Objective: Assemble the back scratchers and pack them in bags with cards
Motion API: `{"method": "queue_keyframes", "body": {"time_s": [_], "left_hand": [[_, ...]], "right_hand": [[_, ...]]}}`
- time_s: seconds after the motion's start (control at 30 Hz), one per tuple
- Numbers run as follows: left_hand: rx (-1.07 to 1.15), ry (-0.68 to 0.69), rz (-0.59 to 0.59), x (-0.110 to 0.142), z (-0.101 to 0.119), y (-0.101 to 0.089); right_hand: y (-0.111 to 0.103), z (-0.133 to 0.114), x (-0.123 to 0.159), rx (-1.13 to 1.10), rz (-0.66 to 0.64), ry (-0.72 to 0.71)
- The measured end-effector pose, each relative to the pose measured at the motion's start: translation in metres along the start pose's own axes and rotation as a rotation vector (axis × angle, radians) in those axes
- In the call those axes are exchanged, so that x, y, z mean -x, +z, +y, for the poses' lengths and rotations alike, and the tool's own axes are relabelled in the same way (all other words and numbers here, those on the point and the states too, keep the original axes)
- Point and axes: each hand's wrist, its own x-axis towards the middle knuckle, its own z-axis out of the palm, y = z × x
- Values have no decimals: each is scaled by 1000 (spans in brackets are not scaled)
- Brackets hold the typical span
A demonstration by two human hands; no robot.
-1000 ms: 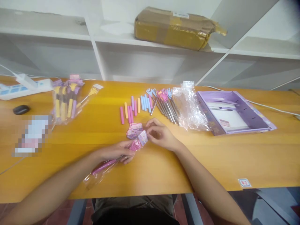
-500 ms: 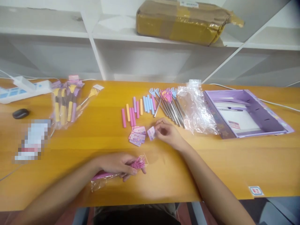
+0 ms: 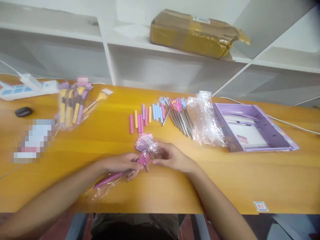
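My left hand point(image 3: 127, 163) is closed around a pink back scratcher point(image 3: 143, 159) inside a clear plastic bag point(image 3: 106, 190). Its claw end points up and right, while the pink handle trails toward the lower left. At the claw end, my right hand point(image 3: 171, 156) pinches the mouth of the bag; whether a card is also in those fingers I cannot make out. Just beyond both hands lies a fanned pile of small printed cards point(image 3: 144, 140). Loose handle sleeves point(image 3: 140, 123) in pink, yellow, blue and purple lie behind the cards. Unbagged metal back scratchers point(image 3: 182, 116) with blue and pink claws rest to their right.
Empty clear bags point(image 3: 206, 123) lie beside a purple open box point(image 3: 232, 146) on the right. Bagged scratchers point(image 3: 71, 110) are at the left, near a power strip point(image 3: 45, 88), a black mouse point(image 3: 23, 111) and a blurred-out phone-like object point(image 3: 37, 136). A taped carton point(image 3: 190, 33) sits on the shelf.
My right hand has come left and nearer from beside the card pile, where it held one card, to the bag's mouth. My left hand has raised the bagged scratcher slightly toward it.
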Motion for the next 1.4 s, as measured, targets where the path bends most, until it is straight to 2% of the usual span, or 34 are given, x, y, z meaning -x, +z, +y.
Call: {"method": "queue_keyframes", "body": {"time_s": [0.07,0.1,0.13,0.23,0.27,0.43,0.47,0.5,0.6,0.63,0.67,0.77,0.87,0.93,1.03,1.07,1.1,1.13,1.2,1.27,1.33,1.4], "left_hand": [[-21,23,7,1,0,4],[-18,39,1,1,0,5],[-9,53,-11,0,-1,5],[-26,62,-26,-1,-2,3],[-53,59,-28,-2,-2,2],[-55,82,-37,-3,-5,0],[-31,80,-28,-3,-6,1],[-11,72,-20,-3,-7,1],[10,50,-1,-5,-11,0],[17,57,11,-6,-12,0],[27,74,25,-8,-13,0],[67,147,57,-14,-14,-1],[77,194,25,-16,-15,0],[43,189,-2,-14,-14,1],[-31,159,-33,-9,-14,1],[-47,152,-43,-9,-14,0],[-58,148,-50,-8,-13,0],[-66,146,-53,-8,-13,-1],[-72,139,-50,-8,-12,-2],[-59,131,-45,-8,-11,-2],[-26,130,-28,-8,-9,-1],[10,144,-28,-8,-7,0]], "right_hand": [[17,-3,-2,42,88,-19],[24,-4,-3,66,187,-39],[28,-6,-3,85,346,-75],[27,-10,-1,94,968,-226],[22,-12,1,89,1091,-253],[-12,-16,8,34,1308,-354],[-18,-15,8,-1,1305,-374],[-22,-13,6,-30,1231,-364],[-26,-6,-1,-55,802,-239],[-25,-4,-3,-55,735,-222],[-25,-2,-5,-57,737,-226],[-24,2,-10,-84,964,-292],[-33,3,-11,-156,1135,-355],[-53,-1,-8,-177,1238,-443],[-112,-19,5,-63,1389,-573],[-136,-27,12,13,1409,-542],[-160,-34,17,115,1423,-426],[-183,-41,23,231,1402,-241],[-218,-49,28,300,1347,-67],[-238,-48,26,386,1307,97],[-247,-41,20,474,1290,232],[-251,-33,12,535,1293,303]]}}
